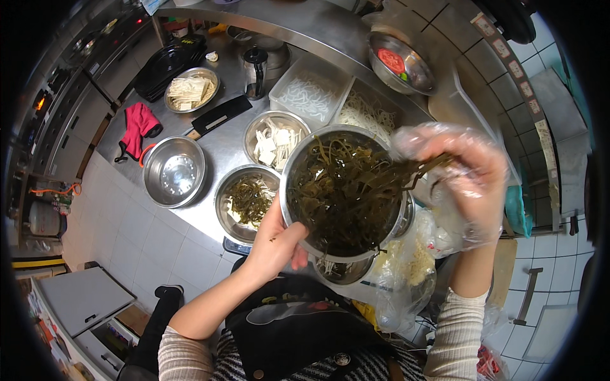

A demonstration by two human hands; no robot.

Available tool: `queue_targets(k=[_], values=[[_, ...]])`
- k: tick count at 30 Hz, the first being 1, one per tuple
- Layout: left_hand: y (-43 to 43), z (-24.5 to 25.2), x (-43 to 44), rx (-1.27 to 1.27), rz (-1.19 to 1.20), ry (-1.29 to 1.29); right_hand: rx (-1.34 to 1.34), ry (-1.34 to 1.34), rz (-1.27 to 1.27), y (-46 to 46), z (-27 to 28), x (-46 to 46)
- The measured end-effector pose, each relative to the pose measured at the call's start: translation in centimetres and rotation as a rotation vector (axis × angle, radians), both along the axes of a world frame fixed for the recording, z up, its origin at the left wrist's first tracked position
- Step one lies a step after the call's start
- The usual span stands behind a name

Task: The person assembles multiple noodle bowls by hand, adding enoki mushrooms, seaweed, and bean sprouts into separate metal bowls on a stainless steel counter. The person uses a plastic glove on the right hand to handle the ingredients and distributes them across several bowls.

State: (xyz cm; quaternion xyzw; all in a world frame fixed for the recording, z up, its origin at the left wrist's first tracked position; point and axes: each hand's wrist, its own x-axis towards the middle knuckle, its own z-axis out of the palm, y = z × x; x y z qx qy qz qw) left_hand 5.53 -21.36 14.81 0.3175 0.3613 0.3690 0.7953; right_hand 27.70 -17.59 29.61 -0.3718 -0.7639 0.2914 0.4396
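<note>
My left hand, bare, grips the near left rim of a steel bowl full of dark shredded seaweed. At the bowl's right side my right hand, in a clear plastic glove, is closed on some seaweed strands that trail into the bowl. Left of it stands a smaller steel bowl with seaweed over pale food. Above that is a steel bowl of white strips and pieces. Another steel bowl, partly hidden under the held one, shows pale strands.
Around these are an empty steel bowl, a cleaver, pink gloves, a bowl of enoki mushrooms, a plastic tub of noodles, a glass press pot and plastic bags. A steel shelf overhangs the counter.
</note>
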Motion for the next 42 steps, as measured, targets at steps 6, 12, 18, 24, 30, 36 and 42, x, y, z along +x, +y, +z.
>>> queue_targets(k=[6, 12, 18, 24, 30, 36, 42], values=[[0.2, -0.4, 0.1, -0.027, 0.039, 0.008, -0.045, 0.369, -0.029, 0.2, 1.8, 0.5], [0.9, -1.8, 0.7, -0.017, 0.081, -0.019, 0.043, 0.238, -0.078, 1.2, 4.2, 1.8], [1.5, -2.8, 1.3, -0.032, 0.102, -0.002, 0.121, 0.201, -0.254, 3.1, 7.2, 5.5], [2.3, -4.5, 0.4, -0.043, 0.170, -0.006, 0.062, 0.334, -0.137, 4.1, 9.7, 8.2], [3.0, -5.7, -3.6, -0.002, 0.288, 0.129, 0.127, 0.230, -0.257, 5.1, 5.4, 7.6], [3.3, -5.9, -6.9, 0.040, 0.385, 0.244, -0.569, -0.241, -0.282, 5.7, -5.4, 5.2], [3.2, -4.9, -7.8, 0.053, 0.384, 0.221, -0.536, -0.455, -0.367, 6.0, -9.1, 5.2]])
